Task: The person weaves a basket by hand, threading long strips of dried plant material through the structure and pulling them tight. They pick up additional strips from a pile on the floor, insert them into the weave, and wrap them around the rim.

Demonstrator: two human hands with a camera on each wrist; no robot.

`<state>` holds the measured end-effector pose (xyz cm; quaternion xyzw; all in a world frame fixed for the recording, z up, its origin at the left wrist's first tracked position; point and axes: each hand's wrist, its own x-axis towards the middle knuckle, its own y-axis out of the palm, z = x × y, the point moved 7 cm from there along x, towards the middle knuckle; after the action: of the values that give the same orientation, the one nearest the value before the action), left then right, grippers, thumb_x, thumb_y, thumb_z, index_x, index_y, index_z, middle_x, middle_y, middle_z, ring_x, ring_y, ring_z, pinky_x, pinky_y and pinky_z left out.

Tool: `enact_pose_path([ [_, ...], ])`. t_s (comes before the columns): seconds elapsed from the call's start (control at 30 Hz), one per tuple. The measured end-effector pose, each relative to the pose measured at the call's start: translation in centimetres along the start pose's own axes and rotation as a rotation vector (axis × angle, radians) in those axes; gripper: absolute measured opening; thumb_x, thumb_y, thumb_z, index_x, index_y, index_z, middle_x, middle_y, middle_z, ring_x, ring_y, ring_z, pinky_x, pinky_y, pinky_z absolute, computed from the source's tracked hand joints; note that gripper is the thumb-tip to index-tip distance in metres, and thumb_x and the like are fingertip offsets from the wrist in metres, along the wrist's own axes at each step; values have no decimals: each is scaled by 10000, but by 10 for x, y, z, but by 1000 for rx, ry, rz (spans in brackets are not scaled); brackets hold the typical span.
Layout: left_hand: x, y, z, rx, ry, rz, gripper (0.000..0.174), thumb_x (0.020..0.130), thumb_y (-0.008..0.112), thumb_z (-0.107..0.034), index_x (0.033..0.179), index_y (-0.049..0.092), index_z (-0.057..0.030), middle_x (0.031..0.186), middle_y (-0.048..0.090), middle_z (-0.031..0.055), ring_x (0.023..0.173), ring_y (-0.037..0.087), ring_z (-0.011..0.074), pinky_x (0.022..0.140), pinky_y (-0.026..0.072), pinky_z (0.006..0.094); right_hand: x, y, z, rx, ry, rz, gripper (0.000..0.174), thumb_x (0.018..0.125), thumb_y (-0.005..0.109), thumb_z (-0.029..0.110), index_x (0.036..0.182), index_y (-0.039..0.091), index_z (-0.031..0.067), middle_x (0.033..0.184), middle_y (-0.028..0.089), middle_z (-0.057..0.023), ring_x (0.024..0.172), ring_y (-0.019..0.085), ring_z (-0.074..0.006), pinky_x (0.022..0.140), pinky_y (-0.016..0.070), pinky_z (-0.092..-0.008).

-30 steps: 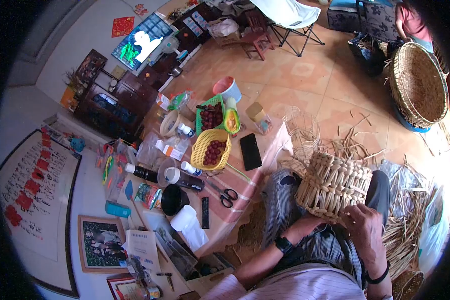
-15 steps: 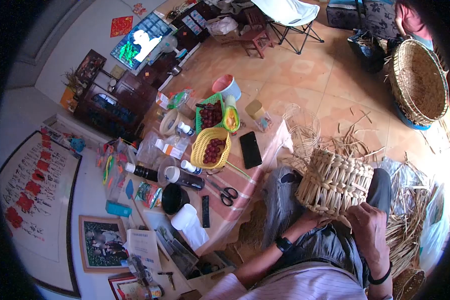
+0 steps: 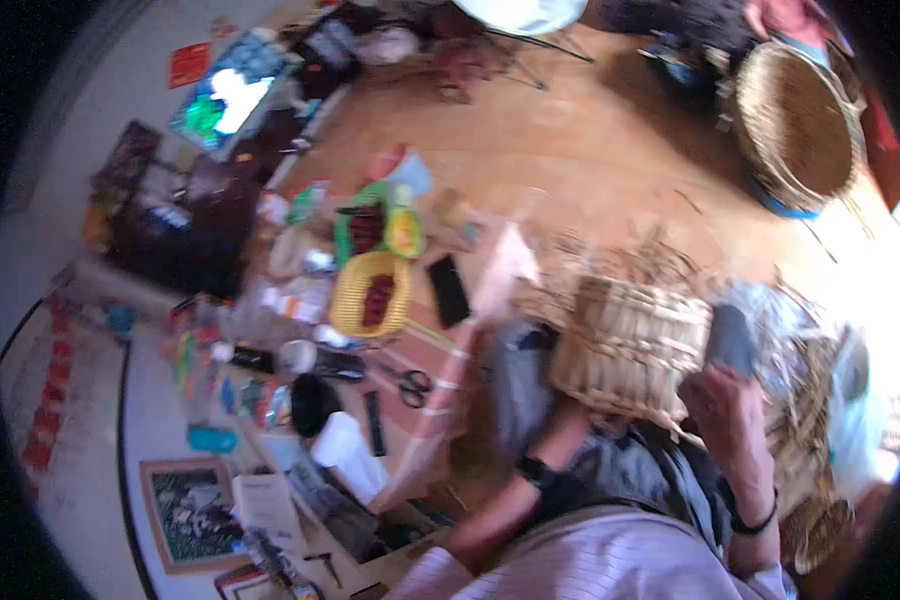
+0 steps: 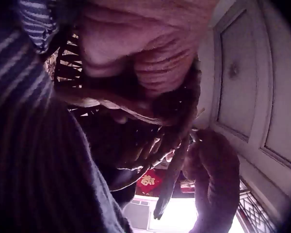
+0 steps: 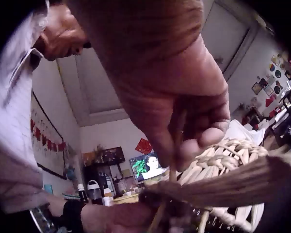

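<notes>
A woven basket (image 3: 630,345) of pale plant strands rests on its side across the person's lap. The left hand (image 4: 150,53) grips it at the rim, fingers curled over the edge into the dark opening. At the near right part of that rim is the right hand (image 5: 179,97), pinching a thin strand (image 5: 172,167) between thumb and fingers. A wide brownish strand (image 5: 233,182) crosses in front of the weave in the right wrist view. In the left wrist view a loose strand end (image 4: 169,179) hangs beside the right hand.
On the left stands a table with a yellow basket (image 3: 348,318) of red fruit, a black phone (image 3: 448,290), scissors (image 3: 410,385) and bottles. Loose dry strands (image 3: 805,400) lie on the floor at right. A large round basket (image 3: 795,130) stands farther back near another person.
The head view has swung right and blurred, so the scene sits farther left. The right hand has moved slightly rightward from the basket's rim; the left hand keeps its grip there.
</notes>
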<state>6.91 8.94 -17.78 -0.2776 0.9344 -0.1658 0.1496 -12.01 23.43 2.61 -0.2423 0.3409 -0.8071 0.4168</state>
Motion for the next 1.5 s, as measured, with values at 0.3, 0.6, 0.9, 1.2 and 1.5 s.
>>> enact_pose_path([
  [0.3, 4, 34, 88, -934, -274, -36, 565, 1028, 720, -292, 1509, 488, -111, 1391, 624, 43, 1149, 663, 174, 890, 595, 365, -16, 17, -28, 256, -5, -43, 66, 899, 737, 78, 943, 698, 47, 872, 653, -144, 791, 690, -377, 690, 563, -447],
  [0.6, 3, 5, -55, -262, 11, 103, 236, 982, 749, -176, 1158, 642, -62, 979, 666, 12, 781, 636, 124, 674, 545, 290, -14, 47, -22, 224, -114, 34, 246, 889, 795, 224, 1052, 667, 91, 931, 656, -115, 825, 713, -366, 707, 602, -454],
  [0.9, 3, 15, -59, 494, 564, 197, 381, 989, 718, -134, 1361, 651, -90, 1377, 655, 120, 1288, 599, 316, 1089, 500, 434, -23, 50, -23, 146, -211, -16, 299, 873, 760, 199, 1124, 643, 89, 937, 623, -104, 812, 707, -328, 692, 593, -439],
  [1.2, -3, -5, -69, 196, 383, 225, 629, 932, 781, -74, 1509, 532, -87, 1515, 574, 72, 1367, 558, 210, 1140, 459, 406, -43, -12, -4, -103, -405, -184, 273, 776, 809, 88, 1008, 667, 84, 859, 569, -59, 691, 621, -245, 630, 529, -400],
  [1.5, -3, 18, -77, -1121, -253, 176, 747, 898, 830, -142, 1551, 466, -135, 1536, 546, 98, 1378, 563, 295, 1176, 466, 547, -121, -64, -229, -620, 321, 113, 164, 891, 744, 50, 1044, 687, 66, 993, 674, -87, 909, 678, -288, 783, 581, -428],
])
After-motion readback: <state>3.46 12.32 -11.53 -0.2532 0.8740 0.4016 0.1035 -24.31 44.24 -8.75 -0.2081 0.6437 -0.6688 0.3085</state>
